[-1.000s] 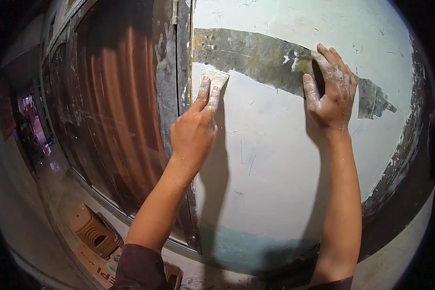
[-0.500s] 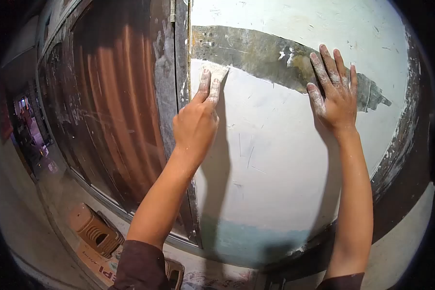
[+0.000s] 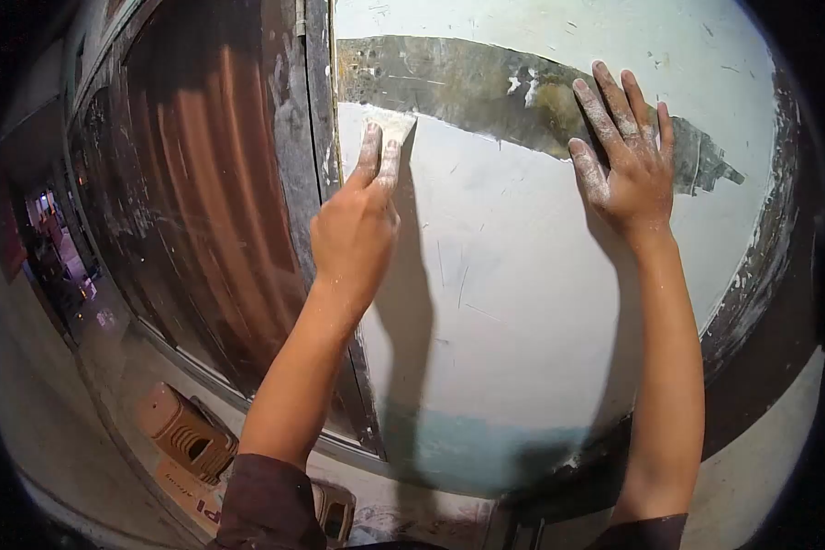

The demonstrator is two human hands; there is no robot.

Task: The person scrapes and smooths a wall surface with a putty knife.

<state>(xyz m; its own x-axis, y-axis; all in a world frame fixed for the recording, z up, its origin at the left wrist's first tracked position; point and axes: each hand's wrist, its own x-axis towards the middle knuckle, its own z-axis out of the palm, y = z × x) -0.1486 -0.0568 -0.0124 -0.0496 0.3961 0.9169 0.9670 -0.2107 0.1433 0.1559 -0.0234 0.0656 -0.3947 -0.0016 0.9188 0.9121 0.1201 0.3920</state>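
Observation:
My left hand (image 3: 356, 215) holds a putty knife (image 3: 392, 128) with a pale, dusty blade, two fingers stretched along it. The blade lies against the wall (image 3: 513, 302) at the lower edge of a bare grey strip (image 3: 467, 82), close to the frame at the strip's left end. Its handle is hidden in my palm. My right hand (image 3: 634, 174) rests flat with spread fingers over the right part of the strip, white dust on the fingers. Nothing shows in it.
Left of the wall is a dark wooden frame (image 3: 293, 137) with glass and a brown curtain (image 3: 220, 183) behind it. Stacked brown stools (image 3: 185, 431) stand on the floor at the lower left, beside a printed cardboard piece (image 3: 188, 490). A dark border (image 3: 752, 284) edges the wall's right side.
The view has shifted slightly, so the wall sits a little further left and up. Both hands keep nearly the same places on the wall.

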